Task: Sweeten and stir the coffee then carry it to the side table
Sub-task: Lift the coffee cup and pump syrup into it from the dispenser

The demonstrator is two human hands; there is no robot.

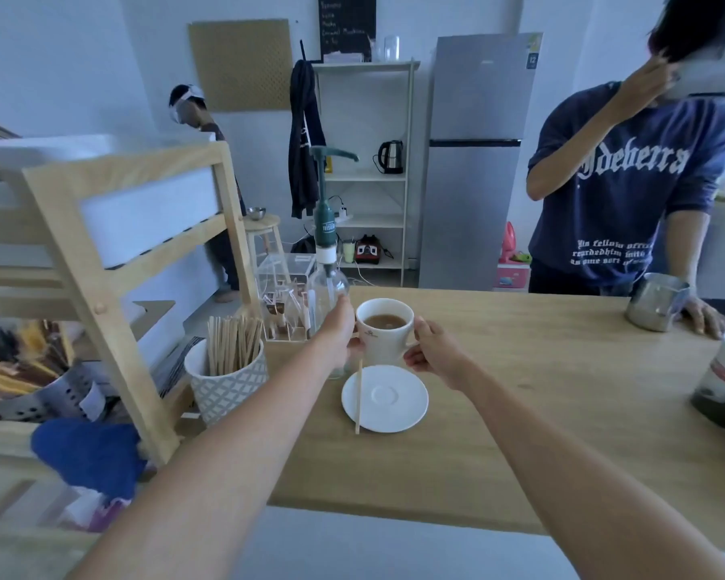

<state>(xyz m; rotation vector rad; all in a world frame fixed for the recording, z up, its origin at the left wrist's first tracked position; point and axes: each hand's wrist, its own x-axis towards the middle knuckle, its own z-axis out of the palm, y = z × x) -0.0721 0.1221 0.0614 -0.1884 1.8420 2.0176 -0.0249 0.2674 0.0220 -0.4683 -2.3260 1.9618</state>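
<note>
Cup [384, 330]: glossy white ceramic. Saucer [385, 398]: same glaze, smooth. Stir stick [358, 395]: pale bare wood, matt. Table [540, 391]: light wood, smooth satin finish. Syrup bottle [327, 286]: clear glass (could be plastic tbh), green plastic pump. Jug [656, 302]: brushed metal, dull shine. Stick holder [227, 385]: patterned matt ceramic.

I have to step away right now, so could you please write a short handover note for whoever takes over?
Left hand: around the clear syrup pump bottle, also touching the cup.
Right hand: gripping the coffee cup from its right side, held just behind the saucer.
Saucer: on the wooden counter, bare except for a wooden stir stick lying across its left edge.
Done: coffee poured; whether it was sweetened or stirred can't be told.
Left: confirm sweetening and stirring, then carry the cup to the side table.
</note>
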